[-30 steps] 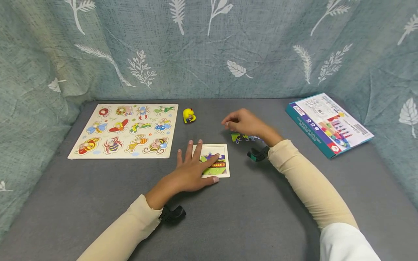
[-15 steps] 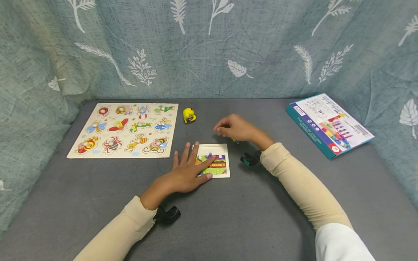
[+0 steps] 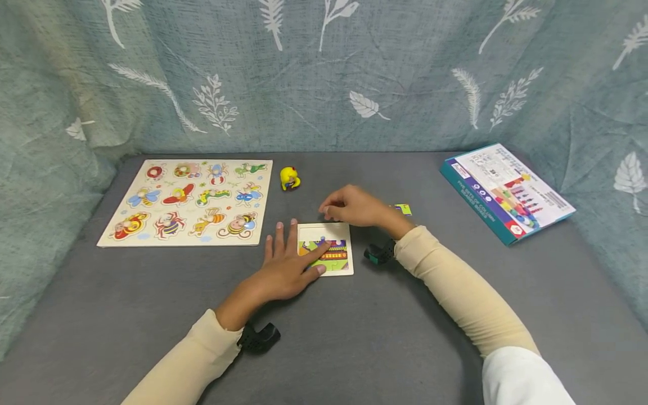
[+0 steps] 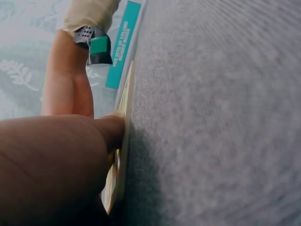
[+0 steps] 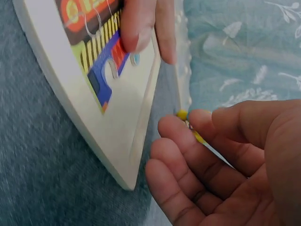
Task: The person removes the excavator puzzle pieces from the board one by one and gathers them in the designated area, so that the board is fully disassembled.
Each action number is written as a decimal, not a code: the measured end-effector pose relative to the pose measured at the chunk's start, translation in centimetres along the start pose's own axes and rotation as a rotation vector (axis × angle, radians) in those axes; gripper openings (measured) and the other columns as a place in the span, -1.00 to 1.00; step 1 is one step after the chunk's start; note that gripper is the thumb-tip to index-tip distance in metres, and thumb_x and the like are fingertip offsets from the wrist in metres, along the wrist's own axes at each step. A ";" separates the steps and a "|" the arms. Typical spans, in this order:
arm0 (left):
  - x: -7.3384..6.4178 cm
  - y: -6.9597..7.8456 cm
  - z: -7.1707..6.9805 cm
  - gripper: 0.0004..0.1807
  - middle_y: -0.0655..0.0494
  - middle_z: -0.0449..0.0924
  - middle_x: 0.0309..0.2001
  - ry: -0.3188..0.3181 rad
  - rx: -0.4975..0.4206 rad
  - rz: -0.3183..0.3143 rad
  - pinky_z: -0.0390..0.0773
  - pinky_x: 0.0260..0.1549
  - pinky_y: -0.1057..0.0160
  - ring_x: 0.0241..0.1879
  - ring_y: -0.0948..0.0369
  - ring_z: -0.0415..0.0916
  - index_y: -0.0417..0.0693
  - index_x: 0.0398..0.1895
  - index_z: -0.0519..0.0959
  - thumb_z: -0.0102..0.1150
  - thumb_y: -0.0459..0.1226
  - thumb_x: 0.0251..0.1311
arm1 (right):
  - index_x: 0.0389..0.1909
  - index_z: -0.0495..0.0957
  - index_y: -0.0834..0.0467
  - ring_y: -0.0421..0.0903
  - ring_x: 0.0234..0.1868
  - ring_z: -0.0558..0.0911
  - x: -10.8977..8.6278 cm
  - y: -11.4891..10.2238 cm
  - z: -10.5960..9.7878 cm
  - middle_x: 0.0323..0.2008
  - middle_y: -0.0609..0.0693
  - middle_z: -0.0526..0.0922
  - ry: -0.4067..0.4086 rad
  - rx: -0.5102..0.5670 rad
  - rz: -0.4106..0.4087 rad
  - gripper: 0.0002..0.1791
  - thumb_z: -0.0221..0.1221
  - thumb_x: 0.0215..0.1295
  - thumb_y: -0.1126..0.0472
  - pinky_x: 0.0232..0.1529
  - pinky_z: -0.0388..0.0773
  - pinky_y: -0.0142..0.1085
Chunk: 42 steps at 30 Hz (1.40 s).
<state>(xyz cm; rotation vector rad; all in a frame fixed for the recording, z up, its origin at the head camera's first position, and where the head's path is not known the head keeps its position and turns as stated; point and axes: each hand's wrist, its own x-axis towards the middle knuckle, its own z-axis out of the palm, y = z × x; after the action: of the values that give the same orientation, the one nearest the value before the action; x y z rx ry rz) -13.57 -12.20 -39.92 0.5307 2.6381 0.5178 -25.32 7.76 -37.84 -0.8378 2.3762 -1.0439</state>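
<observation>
My left hand (image 3: 285,271) lies with spread fingers on a small wooden puzzle tray (image 3: 324,229), touching its left side and the fitted pieces. The tray's lower part shows a green, orange and purple picture, while its upper strip is bare wood. Just above the tray's upper right corner, my right hand (image 3: 359,207) has its thumb and fingertips brought together. It appears to pinch a puzzle piece, mostly hidden; a little yellow shows at the fingertips in the right wrist view. A loose yellow-green puzzle piece (image 3: 403,209) lies behind the right wrist, with others possibly hidden.
A large wooden insect puzzle board (image 3: 184,203) lies at the left. Near its right edge sits a small yellow toy (image 3: 289,178). A teal and white box (image 3: 508,191) lies at the back right. A leaf-patterned curtain (image 3: 324,101) hangs behind the grey table (image 3: 344,349).
My right hand has moved left and toward the tray, its fingertips together, uncovering a loose piece behind the wrist. The left hand has slid slightly left and stays on the tray.
</observation>
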 end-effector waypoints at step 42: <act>-0.1 -0.4 0.1 -0.41 -0.22 -0.70 0.47 -0.005 0.034 0.005 -0.57 0.18 -0.38 0.36 -0.24 -0.83 0.45 0.52 0.05 -0.25 0.16 0.46 | 0.07 0.58 0.31 -0.04 -0.23 0.67 0.7 -2.0 2.3 -0.20 0.07 0.70 -0.205 0.265 -0.031 -0.64 -0.02 0.39 0.25 -0.22 0.59 -0.22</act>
<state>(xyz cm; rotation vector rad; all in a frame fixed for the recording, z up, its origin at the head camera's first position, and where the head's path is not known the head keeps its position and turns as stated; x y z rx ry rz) -13.50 -12.53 -40.15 0.5489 2.6453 0.4735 -23.77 5.07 -37.86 -0.8409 2.0089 -1.1915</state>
